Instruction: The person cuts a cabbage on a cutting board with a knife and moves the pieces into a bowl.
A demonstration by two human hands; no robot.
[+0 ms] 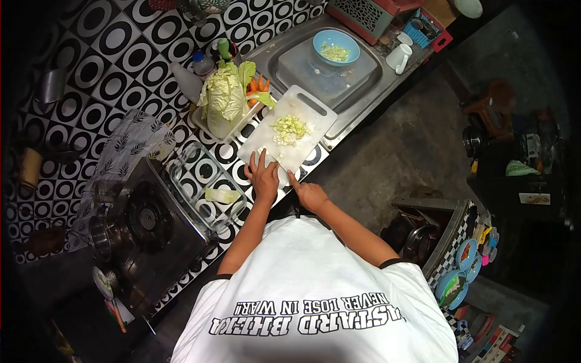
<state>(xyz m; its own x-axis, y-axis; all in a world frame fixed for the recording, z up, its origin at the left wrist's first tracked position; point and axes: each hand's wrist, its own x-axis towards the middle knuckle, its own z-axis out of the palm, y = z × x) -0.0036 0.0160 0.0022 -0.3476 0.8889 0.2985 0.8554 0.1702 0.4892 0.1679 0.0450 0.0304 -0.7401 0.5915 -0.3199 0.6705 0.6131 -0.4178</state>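
Right hand (310,195), center of the frame: closed, seemingly around a knife (283,169) whose blade is hard to make out; a slip could carry it sideways.
Left hand (263,175), just beside it: fingertips bent down at the cutting board's near end; whether they grip a piece, I cannot tell. Fingers this near the knife risk a cut.
Cutting board (295,100), center: aslant near the tabletop (318,156) edge; uneven pressure might make it skid.
Chopped cabbage (289,129), mid-board: loose, beyond both hands; a jolt could scatter it.
Glass dish (200,178), left of center: holds a cabbage piece (221,195); the left elbow might knock it.
Whole cabbage (225,97), upper center-left: bulky in its tray (239,134), it could topple if bumped.
Blue bowl (336,35), top center: holds chopped pieces; a careless reach might tip it.
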